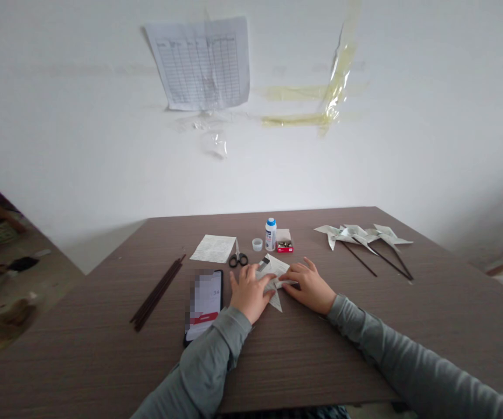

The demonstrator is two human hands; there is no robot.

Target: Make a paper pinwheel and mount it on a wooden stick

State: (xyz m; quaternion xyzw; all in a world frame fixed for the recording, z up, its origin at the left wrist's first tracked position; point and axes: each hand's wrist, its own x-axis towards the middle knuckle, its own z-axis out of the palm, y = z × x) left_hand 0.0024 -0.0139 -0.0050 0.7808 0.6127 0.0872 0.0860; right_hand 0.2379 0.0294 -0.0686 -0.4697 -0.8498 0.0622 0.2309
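A printed-paper pinwheel [276, 266] lies on the table between my two hands, its folded points spread out. My left hand [250, 293] presses on its left side, with thumb and fingers around the middle. From the right, my right hand [311, 288] pinches the paper near the centre, its fingertips close to my left thumb. The centre of the pinwheel is partly hidden under my fingers. Just beyond my left hand rest black-handled scissors [238, 259]. A phone [205, 305] with a lit screen lies left of my left wrist.
Behind the hands stand a white glue bottle [271, 235] with a blue cap, a small clear cup [257, 244] and a red box [284, 247] of small metal pieces. Paper squares [213, 248] and dark sticks [158, 294] lie left. Several finished pinwheels [356, 234] on sticks lie right.
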